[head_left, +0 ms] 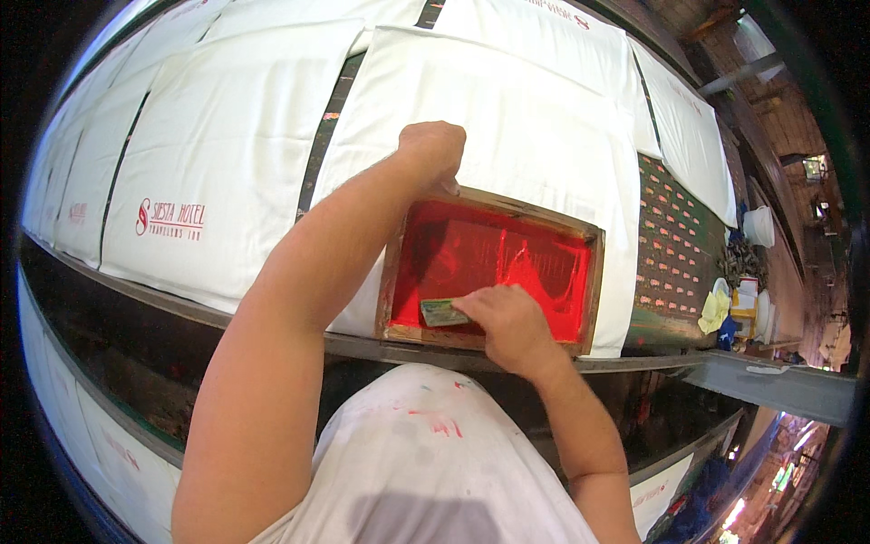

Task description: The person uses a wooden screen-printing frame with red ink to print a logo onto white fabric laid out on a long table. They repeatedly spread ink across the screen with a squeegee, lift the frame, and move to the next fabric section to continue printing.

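Note:
A wooden-framed printing screen [594, 286] lies on a white cloth [507, 118], close to the table's near edge. Wet red ink [548, 272] is spread over its mesh, thicker toward the right side. At the frame's far left corner, my left hand [433, 152] is closed on the wood; its fingertips are partly hidden. My right hand [509, 328] grips a squeegee [441, 313] with a greenish-grey, ink-stained handle, low over the left part of the mesh. The squeegee's blade edge cannot be made out.
More white cloths with red prints [172, 218] line the long table to the left and beyond. On the right, a dark table surface [671, 236] carries rows of small pinkish marks. Past it are a white bucket [759, 227], a yellow cloth [714, 311] and a grey metal beam [784, 381].

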Tool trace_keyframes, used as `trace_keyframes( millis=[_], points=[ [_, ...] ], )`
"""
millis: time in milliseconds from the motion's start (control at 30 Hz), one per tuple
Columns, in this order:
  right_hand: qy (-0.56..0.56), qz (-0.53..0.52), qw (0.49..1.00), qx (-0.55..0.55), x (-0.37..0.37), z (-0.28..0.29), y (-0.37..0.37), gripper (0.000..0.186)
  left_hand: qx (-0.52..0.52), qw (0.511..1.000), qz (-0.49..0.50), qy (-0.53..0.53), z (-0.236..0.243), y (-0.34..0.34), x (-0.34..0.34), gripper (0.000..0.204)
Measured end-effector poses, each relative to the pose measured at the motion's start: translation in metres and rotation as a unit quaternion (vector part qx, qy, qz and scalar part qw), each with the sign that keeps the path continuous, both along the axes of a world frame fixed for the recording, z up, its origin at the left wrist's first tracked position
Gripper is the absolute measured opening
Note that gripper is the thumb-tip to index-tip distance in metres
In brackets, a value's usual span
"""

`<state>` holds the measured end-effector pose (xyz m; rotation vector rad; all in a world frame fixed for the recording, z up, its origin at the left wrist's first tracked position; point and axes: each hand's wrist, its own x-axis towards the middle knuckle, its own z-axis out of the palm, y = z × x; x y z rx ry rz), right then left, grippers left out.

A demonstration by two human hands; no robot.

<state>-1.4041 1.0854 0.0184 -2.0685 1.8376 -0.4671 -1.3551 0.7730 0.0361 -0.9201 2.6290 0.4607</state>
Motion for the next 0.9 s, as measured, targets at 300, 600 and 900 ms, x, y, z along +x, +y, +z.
trace_keyframes(
  millis=[300,600,900],
  points=[
    [0.045,-0.017,0.998,-0.041,-0.054,-0.011,-0.1,0.048,-0.01,1.0,0.024,-0.004,0.005,0.008,-0.003,0.063],
    [0.067,0.232,0.969,-0.052,-0.096,-0.011,-0.089,0.033,-0.027,0.997,0.062,-0.024,-0.006,0.01,-0.018,0.059],
    [0.074,0.147,0.986,-0.01,-0.184,-0.007,0.004,0.036,-0.058,0.994,0.064,-0.06,0.002,0.017,-0.02,0.062]
  ],
)
